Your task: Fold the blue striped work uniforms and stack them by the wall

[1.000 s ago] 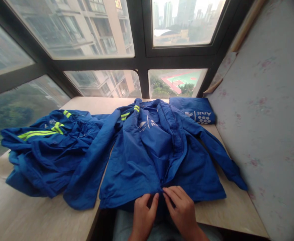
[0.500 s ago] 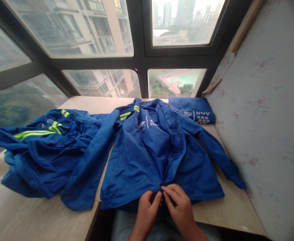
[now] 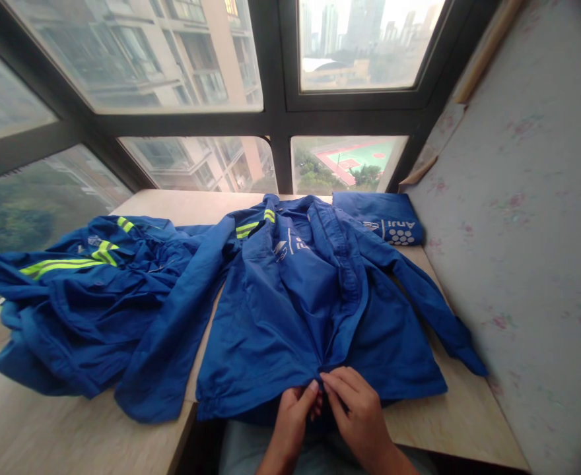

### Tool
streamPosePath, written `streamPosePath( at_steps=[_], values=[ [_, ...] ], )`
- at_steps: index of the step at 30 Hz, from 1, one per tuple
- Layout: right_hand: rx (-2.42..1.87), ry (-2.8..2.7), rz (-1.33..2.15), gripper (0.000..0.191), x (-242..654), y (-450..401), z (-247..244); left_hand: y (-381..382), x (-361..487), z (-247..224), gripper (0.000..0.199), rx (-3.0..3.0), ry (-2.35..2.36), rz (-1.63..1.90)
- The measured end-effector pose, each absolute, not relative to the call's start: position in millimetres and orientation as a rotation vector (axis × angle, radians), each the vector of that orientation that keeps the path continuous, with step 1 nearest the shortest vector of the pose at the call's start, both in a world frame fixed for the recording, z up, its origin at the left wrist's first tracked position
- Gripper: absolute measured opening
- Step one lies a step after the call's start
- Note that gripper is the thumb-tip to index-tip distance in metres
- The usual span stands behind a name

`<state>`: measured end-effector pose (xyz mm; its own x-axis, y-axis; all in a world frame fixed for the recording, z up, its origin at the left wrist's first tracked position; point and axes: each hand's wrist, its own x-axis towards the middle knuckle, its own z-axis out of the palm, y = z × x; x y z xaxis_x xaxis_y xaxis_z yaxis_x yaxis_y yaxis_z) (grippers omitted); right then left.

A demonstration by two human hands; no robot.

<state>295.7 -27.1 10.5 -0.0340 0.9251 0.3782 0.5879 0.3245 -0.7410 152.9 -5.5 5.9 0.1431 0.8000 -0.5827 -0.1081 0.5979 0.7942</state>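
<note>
A blue jacket [image 3: 265, 316] lies spread with its front panels partly apart, its bottom hem toward me. One sleeve stretches left and the other right. At the middle of the hem, my left hand [image 3: 295, 417] pinches the edge of one front panel between thumb and fingers. Close beside it, my right hand [image 3: 354, 408] pinches the edge of the other panel. The two edges meet between my fingertips; the small part held there is hidden by my fingers.
To the left lies a crumpled blue garment [image 3: 92, 310] with yellow-green stripes. A folded blue garment [image 3: 382, 214] with white print sits at the back right. All rest on a pale ledge [image 3: 181, 201] below windows, with a flowered wall [image 3: 533, 231] at right.
Both hands have shifted slightly toward me with the pinched hem. The jacket's lower edge has come a little nearer. The grip looks unchanged.
</note>
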Motion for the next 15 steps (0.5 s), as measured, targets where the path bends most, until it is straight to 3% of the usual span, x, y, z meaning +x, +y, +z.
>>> streamPosePath(
  at_steps=[11,15],
  values=[
    [-1.314,-1.828,0.45,0.029,307.7,-29.0,9.0,-9.2,157.5,12.8,0.063,0.705,1.305,0.725],
    [-1.181,-1.965,0.389,0.024,314.3,-31.4,12.5,-26.6,144.3,22.9,0.051,0.754,1.399,0.656]
  ],
)
